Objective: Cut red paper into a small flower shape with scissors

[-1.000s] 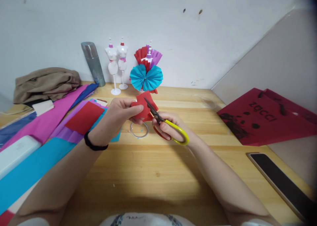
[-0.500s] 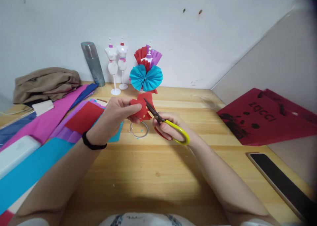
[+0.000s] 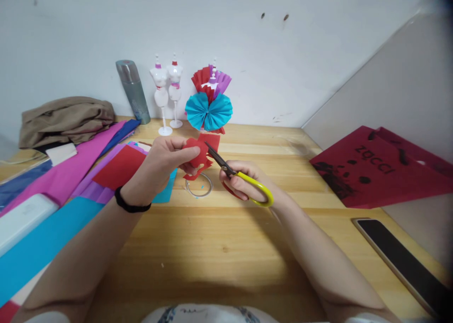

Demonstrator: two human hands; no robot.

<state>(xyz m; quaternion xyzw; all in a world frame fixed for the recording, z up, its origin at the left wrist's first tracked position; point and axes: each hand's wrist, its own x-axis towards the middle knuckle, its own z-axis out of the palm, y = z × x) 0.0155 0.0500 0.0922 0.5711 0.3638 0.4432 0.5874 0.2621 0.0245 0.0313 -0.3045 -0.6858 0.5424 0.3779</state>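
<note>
Between thumb and fingers, my left hand (image 3: 171,155) pinches a piece of red paper (image 3: 197,151) with a curved, partly cut edge; a cut strip hangs off it below. My right hand (image 3: 242,177) grips scissors (image 3: 253,187) with yellow and red handles and dark blades. The blade tips point up-left and lie at the paper's right edge. Under the paper a thin ring (image 3: 199,194) lies on the table. Behind stands a small dress form (image 3: 213,80) dressed in red and purple pleated paper, with a blue pleated paper bow (image 3: 208,111) on its front.
Two bare white dress forms (image 3: 161,96) and a grey bottle (image 3: 133,91) stand by the wall. Coloured paper sheets (image 3: 118,167), a white case (image 3: 26,221) and brown cloth (image 3: 67,117) cover the left. A red bag (image 3: 375,172) and a phone (image 3: 396,257) are at right.
The red paper has shifted slightly left and turned in my left hand, and its cut strip now hangs lower. The scissors have barely moved.
</note>
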